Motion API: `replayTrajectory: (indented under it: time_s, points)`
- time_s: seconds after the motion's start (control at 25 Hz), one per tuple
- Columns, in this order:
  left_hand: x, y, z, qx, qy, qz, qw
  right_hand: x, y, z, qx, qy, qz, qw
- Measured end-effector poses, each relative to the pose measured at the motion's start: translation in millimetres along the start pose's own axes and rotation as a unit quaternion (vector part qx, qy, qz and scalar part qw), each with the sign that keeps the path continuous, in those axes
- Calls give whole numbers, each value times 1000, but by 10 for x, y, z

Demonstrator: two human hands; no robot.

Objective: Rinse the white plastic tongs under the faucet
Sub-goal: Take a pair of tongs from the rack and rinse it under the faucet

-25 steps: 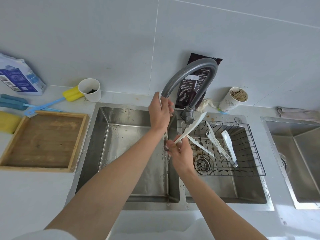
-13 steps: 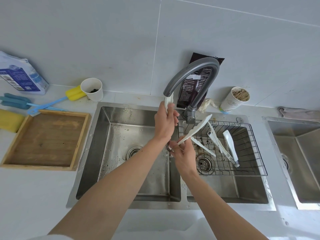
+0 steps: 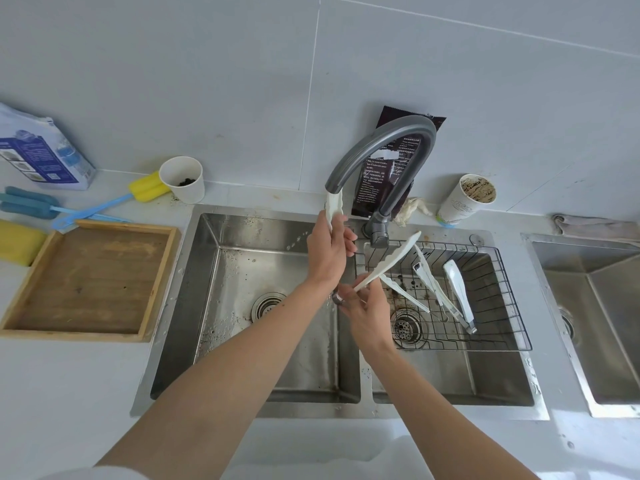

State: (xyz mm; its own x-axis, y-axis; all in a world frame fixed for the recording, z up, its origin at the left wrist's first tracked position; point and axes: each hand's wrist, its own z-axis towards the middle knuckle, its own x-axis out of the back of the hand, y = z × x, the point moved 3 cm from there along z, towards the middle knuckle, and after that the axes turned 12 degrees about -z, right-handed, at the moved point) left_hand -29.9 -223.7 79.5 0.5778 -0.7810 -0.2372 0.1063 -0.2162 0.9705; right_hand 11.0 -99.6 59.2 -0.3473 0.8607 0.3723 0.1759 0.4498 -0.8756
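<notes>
Left hand [image 3: 325,254] grips one arm of white tongs [image 3: 388,263], tip at faucet [image 3: 377,142] mouth; right hand [image 3: 365,311] below faucet pinches, seemingly, hinge end.

Left hand [image 3: 327,252] grips one arm of white tongs [image 3: 388,263] at faucet [image 3: 377,133] spout; right hand [image 3: 363,306] pinches other arm.

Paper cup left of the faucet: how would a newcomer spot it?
Find the grey faucet behind the sink. On the counter left of it stands a white paper cup, beside a yellow brush. Unlike the printed cup on the right, it is plain.
</notes>
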Motion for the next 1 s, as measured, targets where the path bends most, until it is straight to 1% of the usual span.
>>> replayTrajectory:
  time_s: [0.2,0.32,0.44,0.68,0.84,1.0]
  points:
    - [35,87,103,-16,23,14,1000,15,158,-62,-14,-5,-46,999]
    - [17,89,86,-16,30,5,999,26,126,-6,-15,0,-39,999]
    - [2,-20,-42,-12,14,10,1000,20,45,57,-14,3,-17,1000]
    - [-7,65,5,-19,17,27,999,-18,180,-9,-25,-20,-13,999]
    - [20,61,27,-22,18,29,999,-19,140,34,-33,-11,-1,999]
    - [44,-22,-42,-11,15,30,999,-37,142,80,-28,5,-13,1000]
